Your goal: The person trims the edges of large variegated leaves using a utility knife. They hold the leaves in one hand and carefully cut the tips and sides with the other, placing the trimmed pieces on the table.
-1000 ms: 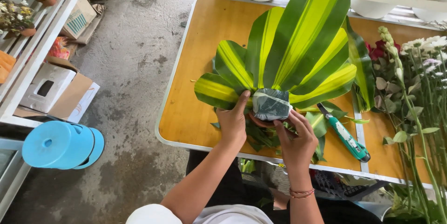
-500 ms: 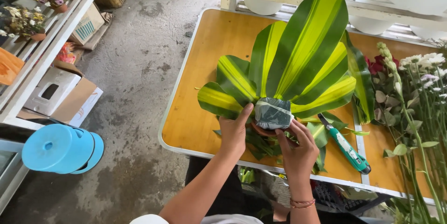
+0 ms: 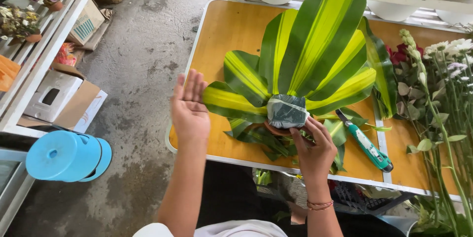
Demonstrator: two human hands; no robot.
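**Leaf fan on the wrapped block, one hand on, one hand off**

The dark green block (image 3: 287,111), wrapped in clear film, sits in a small brown pot (image 3: 274,129) near the front edge of the orange table (image 3: 231,30). Striped yellow-and-green leaves (image 3: 322,40) rise out from behind it in a fan, the tallest reaching toward the far edge, shorter ones spreading low to the left and right. More leaf pieces lie flat under and in front of the pot.

My right hand (image 3: 315,151) rests against the front right side of the pot and block, fingers curled loosely around it, touching but not clenched. My left hand (image 3: 189,106) is lifted clear of everything, palm open and facing me, fingers straight and together, hanging over the table's left front corner, just beside the lowest left leaf.

Just right of my right hand lies a teal-handled knife (image 3: 365,142), slanted on the tabletop. Further right, a bundle of red and white flowers (image 3: 433,64) with long stems lies along the table's right side. On the concrete floor to my left stand a blue stool (image 3: 64,155) and a cardboard box (image 3: 61,96) beside a white shelf (image 3: 29,82).
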